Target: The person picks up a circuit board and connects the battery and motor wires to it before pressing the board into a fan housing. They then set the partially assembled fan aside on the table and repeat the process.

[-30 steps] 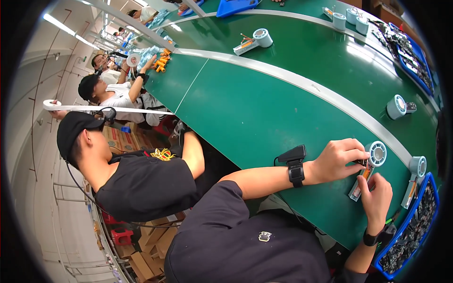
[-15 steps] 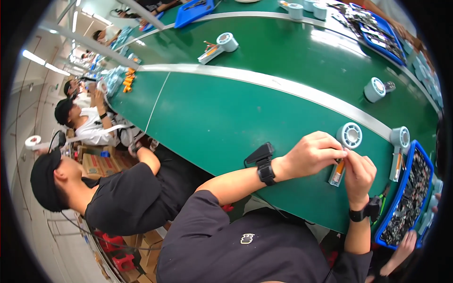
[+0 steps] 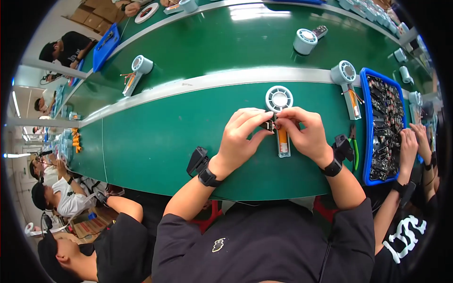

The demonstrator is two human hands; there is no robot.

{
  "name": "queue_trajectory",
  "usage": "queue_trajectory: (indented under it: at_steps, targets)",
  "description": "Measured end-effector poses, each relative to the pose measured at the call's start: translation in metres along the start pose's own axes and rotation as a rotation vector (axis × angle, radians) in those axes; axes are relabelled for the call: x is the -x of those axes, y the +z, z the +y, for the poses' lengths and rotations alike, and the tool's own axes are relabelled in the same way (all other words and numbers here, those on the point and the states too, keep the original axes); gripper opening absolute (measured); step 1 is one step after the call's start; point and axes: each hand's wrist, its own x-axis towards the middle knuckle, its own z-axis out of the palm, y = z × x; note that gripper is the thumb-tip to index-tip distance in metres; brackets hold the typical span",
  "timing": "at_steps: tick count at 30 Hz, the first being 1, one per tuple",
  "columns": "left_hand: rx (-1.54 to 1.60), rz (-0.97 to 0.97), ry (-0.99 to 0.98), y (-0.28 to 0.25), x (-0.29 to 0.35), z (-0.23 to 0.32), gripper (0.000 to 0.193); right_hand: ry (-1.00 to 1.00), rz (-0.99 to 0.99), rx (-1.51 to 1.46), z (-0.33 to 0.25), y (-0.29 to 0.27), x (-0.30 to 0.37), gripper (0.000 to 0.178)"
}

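Observation:
A light-blue handheld fan (image 3: 279,99) lies on the green bench in front of me, its round head away from me. Its open handle, pointing toward me, shows an orange battery (image 3: 283,137). Over the left side of the handle, my left hand (image 3: 241,137) pinches a small black circuit board (image 3: 268,125). My right hand (image 3: 306,132) is closed in a pinch beside the board, above the handle. Its fingertips hide what they hold, perhaps a thin wire.
A blue tray (image 3: 367,127) full of small dark parts stands at the right, beside green-handled pliers (image 3: 355,148). Another open fan (image 3: 348,85) lies near it. More fans, including one at far left (image 3: 137,73), lie beyond the pale divider strip. Co-workers sit on both sides.
My view has swung to the right and levelled. Both hands remain at the fan handle; the black board now shows between my left fingers.

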Motion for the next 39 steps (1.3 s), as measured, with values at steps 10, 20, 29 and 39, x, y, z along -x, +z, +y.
queue_trajectory:
  at_steps: [10,20,29,39]
  targets:
    - [-0.025,-0.038,0.013,0.004,0.001,-0.002,0.044,0.103,-0.027,-0.126,-0.012,-0.007,0.001,0.009]
    - [-0.03,-0.035,0.023,0.005,-0.003,-0.002,0.043,-0.013,-0.039,-0.042,-0.001,-0.01,0.0,0.01]
    - [-0.067,-0.003,0.13,0.009,0.0,-0.003,0.044,0.049,-0.088,-0.13,-0.004,-0.014,-0.001,0.034]
    - [-0.144,-0.015,0.211,-0.001,0.0,-0.005,0.029,0.008,-0.103,0.095,-0.02,-0.01,-0.002,0.038]
